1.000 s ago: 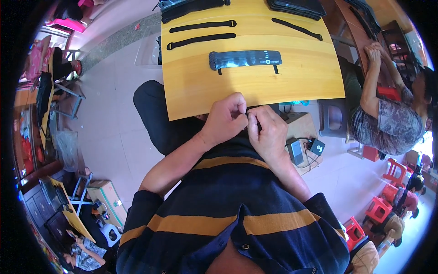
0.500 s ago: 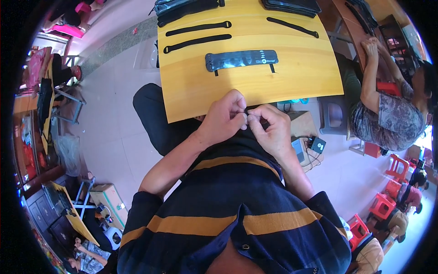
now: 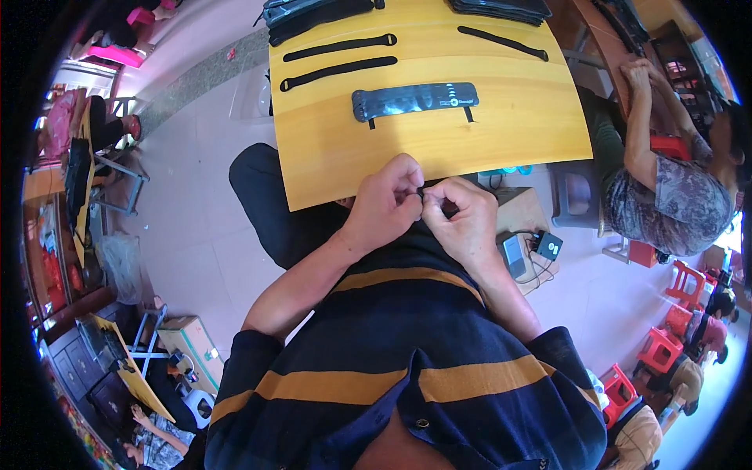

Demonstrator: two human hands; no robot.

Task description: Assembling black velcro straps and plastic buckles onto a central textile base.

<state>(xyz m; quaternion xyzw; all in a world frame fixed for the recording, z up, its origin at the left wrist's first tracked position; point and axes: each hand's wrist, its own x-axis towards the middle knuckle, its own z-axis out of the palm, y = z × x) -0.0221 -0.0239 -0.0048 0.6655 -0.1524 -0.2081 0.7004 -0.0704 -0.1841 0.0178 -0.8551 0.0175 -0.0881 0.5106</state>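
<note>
My left hand point(image 3: 382, 205) and my right hand point(image 3: 465, 218) meet at the near edge of the yellow wooden board point(image 3: 329, 153), above my lap. Between their pinched fingertips is a small black piece point(image 3: 421, 191), mostly covered, so its kind cannot be made out. Beyond the hands, a flat dark plastic package point(image 3: 415, 102) lies crosswise on the board, with two short black tabs sticking out from under its near side. Farther off on the left lie two black straps with end loops, an upper strap point(image 3: 338, 48) and a lower strap point(image 3: 338, 74). Another black strap point(image 3: 503, 43) lies at the right.
Stacked dark packages sit at the board's far left point(image 3: 321, 17) and far right point(image 3: 501, 8). To the right, a person point(image 3: 666, 192) works at another table. Below the board's right side stands a box point(image 3: 525, 215) with a small black device point(image 3: 548, 247) and cables.
Both hands stay almost in place, fingertips still pinched together; the small black piece shows slightly differently between them. The view has shifted a little. Nothing on the board has moved.
</note>
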